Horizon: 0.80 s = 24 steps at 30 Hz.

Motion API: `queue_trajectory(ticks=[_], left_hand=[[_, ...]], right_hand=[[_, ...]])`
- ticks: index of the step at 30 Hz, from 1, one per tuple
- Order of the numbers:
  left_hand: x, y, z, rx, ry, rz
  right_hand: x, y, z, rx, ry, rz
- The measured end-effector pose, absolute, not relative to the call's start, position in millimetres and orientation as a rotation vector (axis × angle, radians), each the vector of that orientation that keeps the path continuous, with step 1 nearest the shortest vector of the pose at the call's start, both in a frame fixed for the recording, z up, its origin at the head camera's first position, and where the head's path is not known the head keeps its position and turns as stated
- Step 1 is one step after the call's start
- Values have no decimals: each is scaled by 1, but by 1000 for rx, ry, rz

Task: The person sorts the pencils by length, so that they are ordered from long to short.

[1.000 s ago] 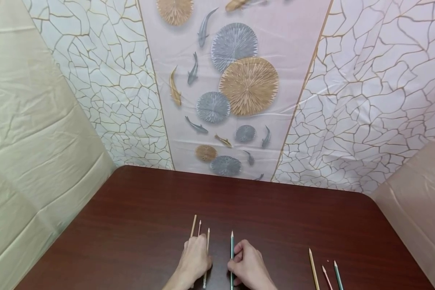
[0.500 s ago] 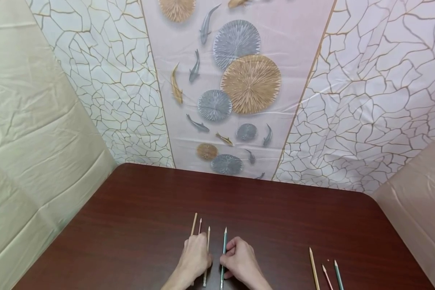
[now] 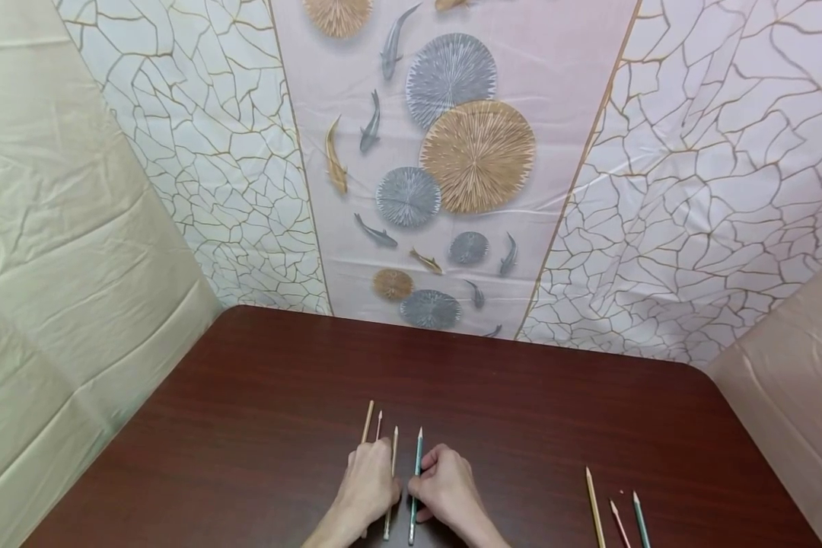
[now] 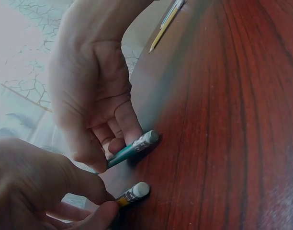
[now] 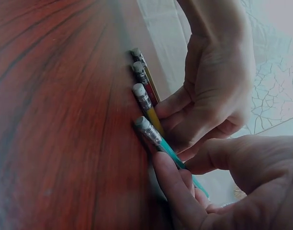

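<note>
My right hand (image 3: 445,487) pinches a teal pencil (image 3: 418,445) between thumb and fingers, its sharpened tip pointing away and its eraser toward me. Just left of it, my left hand (image 3: 366,479) grips a yellow pencil (image 3: 394,445); the left wrist view shows thumb and finger at that yellow pencil (image 4: 122,200), close to its white eraser. Past the left knuckles stick out the ends of a red pencil (image 3: 380,420) and another yellow pencil (image 3: 367,422), their middles hidden under the hand. In the right wrist view, the eraser ends of the teal pencil (image 5: 168,151) and the others form a row.
To the right on the dark red-brown table (image 3: 260,396) lie a separate yellow pencil (image 3: 594,502), a short pink-red pencil (image 3: 619,521) and a green pencil (image 3: 640,517), cut by the lower frame edge. Patterned cloth (image 3: 246,152) hangs behind the table.
My right hand has slid the teal pencil leftward, closing much of the gap to the left hand's yellow pencil. The left hand stays in place, and the head view has tilted slightly.
</note>
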<state>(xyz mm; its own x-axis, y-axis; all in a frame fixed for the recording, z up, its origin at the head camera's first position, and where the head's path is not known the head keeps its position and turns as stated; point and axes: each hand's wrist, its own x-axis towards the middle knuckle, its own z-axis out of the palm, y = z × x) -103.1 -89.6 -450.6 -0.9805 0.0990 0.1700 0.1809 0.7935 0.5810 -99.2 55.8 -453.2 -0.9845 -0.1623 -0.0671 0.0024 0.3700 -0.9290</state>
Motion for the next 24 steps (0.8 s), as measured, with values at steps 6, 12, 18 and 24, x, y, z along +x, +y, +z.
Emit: queue_trajectory(ticks=[6, 12, 18, 24], left_hand=[[-103, -89, -451, -224, -2846, -953], [-104, -89, -453, -236, -2837, -936], [-105, -90, -454, -248, -2824, -938], [-105, -90, -454, -255, -2830, -940]], right_hand=[[-100, 53, -454, -170, 2534, -1629], [-102, 50, -454, -167, 2587, -1562], [-104, 47, -452, -159, 2608, -1525], [-104, 46, -453, -156, 2614, -1530]])
